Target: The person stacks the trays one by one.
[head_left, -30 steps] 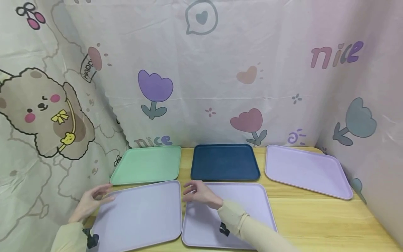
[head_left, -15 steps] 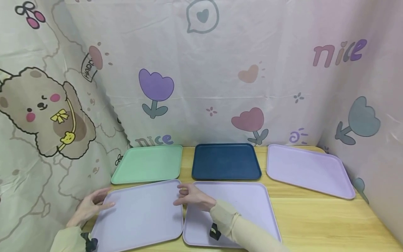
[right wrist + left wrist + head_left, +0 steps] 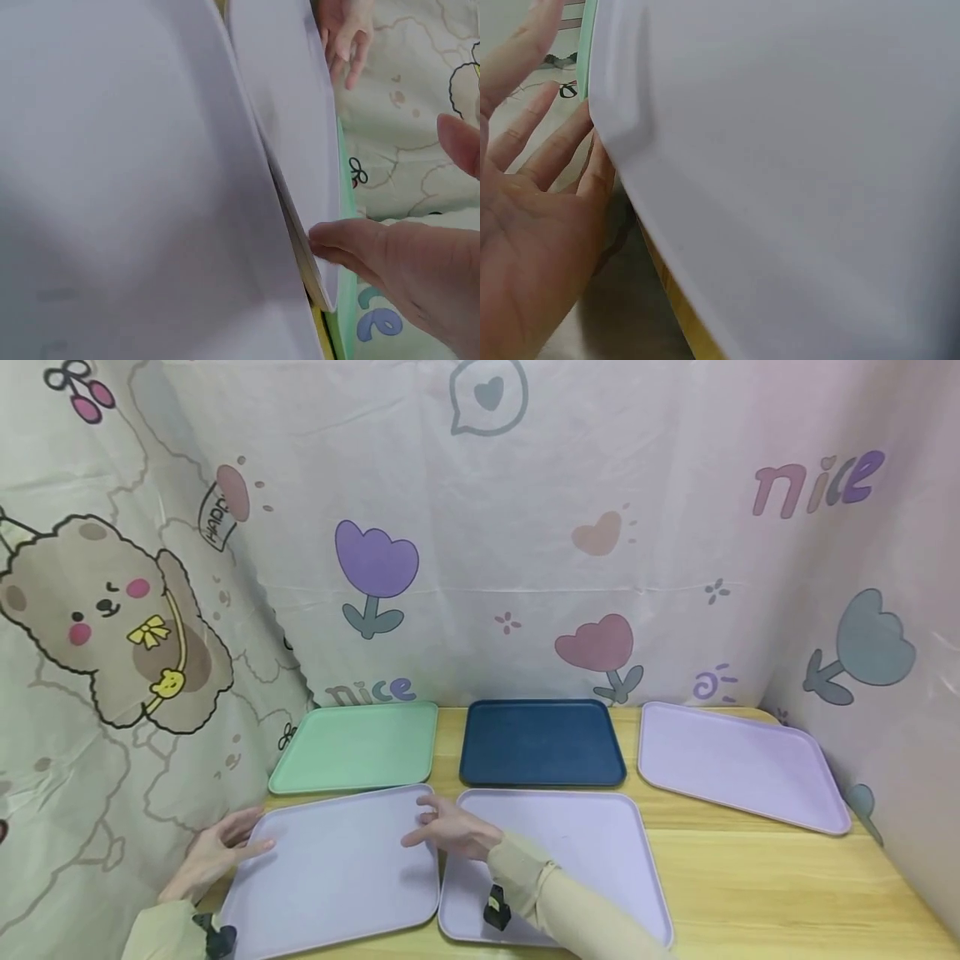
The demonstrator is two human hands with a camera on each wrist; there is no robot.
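A pale lilac tray (image 3: 337, 872) lies slightly askew at the front left. The left hand (image 3: 213, 853) is at its left edge, thumb over the tray; in the left wrist view this hand's fingers (image 3: 594, 176) lie straight along the outer rim. At the opposite edge is the right hand (image 3: 459, 828), its thumb and fingertips over the tray's upper right corner. In the right wrist view, extended fingers (image 3: 352, 238) meet that tray's rim. A second lilac tray (image 3: 577, 860) sits directly to the right, partly covered by the right forearm.
Along the back stand a green tray (image 3: 356, 747), a dark blue tray (image 3: 540, 743) and another lilac tray (image 3: 738, 768), angled. A printed curtain (image 3: 480, 527) closes off the back and sides. Bare wooden table (image 3: 772, 893) shows at the front right.
The right hand has moved left, from over the second lilac tray to the right edge of the front-left one. The left hand has settled closer against the left edge. The trays keep their places.
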